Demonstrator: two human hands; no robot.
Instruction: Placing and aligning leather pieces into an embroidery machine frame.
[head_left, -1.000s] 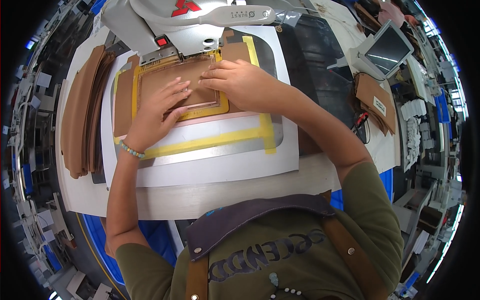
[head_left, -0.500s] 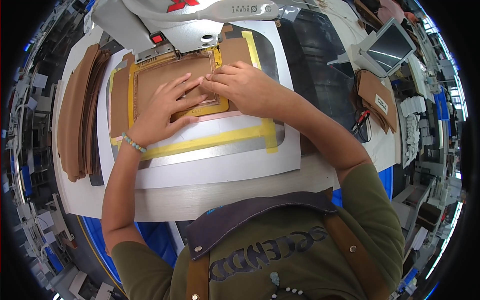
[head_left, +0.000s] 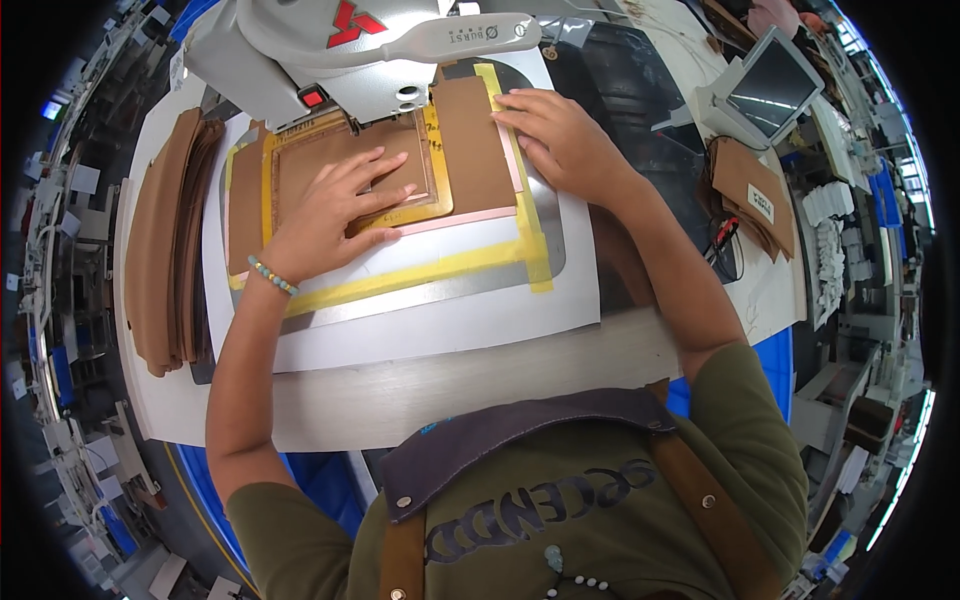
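A brown fabric panel (head_left: 475, 150) lies flat on a grey metal plate (head_left: 562, 240) edged with yellow tape (head_left: 400, 282) and pink strips. Over the panel sits a yellow rectangular frame (head_left: 440, 207), partly beneath the head of a white sewing machine (head_left: 330, 50). My left hand (head_left: 335, 210) rests with spread fingers across the frame's lower part and the fabric inside it. At the panel's right edge is my right hand (head_left: 560, 145), its fingers stretched out over the yellow tape and holding nothing.
To the left stands a pile of folded brown pieces (head_left: 165, 240). A white sheet (head_left: 430, 345) lies under the plate. On the right are a tilted screen (head_left: 770, 90), more brown pieces (head_left: 745, 185) and a red-and-black tool (head_left: 724, 240). The machine's head overhangs the frame's far side.
My right hand has left the frame's right side, beside my left hand, and moved right to the panel's taped edge. My left hand stays in nearly the same place on the frame.
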